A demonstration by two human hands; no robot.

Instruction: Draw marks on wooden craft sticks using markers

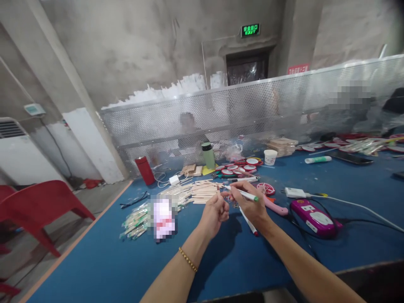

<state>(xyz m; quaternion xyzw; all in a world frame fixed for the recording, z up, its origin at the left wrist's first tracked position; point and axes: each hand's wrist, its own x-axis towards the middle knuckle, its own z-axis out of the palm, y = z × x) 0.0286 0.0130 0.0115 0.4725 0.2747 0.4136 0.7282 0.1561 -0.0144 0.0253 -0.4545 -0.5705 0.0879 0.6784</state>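
Both of my arms reach over a blue table (pixel 104 261). My right hand (pixel 251 202) is closed round a white pen with a green end (pixel 244 194), its tip pointing left. My left hand (pixel 215 212) is curled into a pinch just left of the pen tip, holding something I cannot make out, perhaps a thin wooden stick. A gold bracelet (pixel 188 259) sits on my left wrist. A pile of flat wooden sticks (pixel 203 191) lies just beyond my hands. A second white pen with a red end (pixel 248 221) lies on the table under my right hand.
Wrapped sticks (pixel 135 221) lie at the left. A purple power strip (pixel 314 216) and white charger (pixel 295 192) lie right. Red round badges (pixel 240 167), a green bottle (pixel 208 155), a red flask (pixel 144 169) and a paper cup (pixel 270 157) stand before a perforated metal screen (pixel 252 109). Red chair (pixel 38 206) at left.
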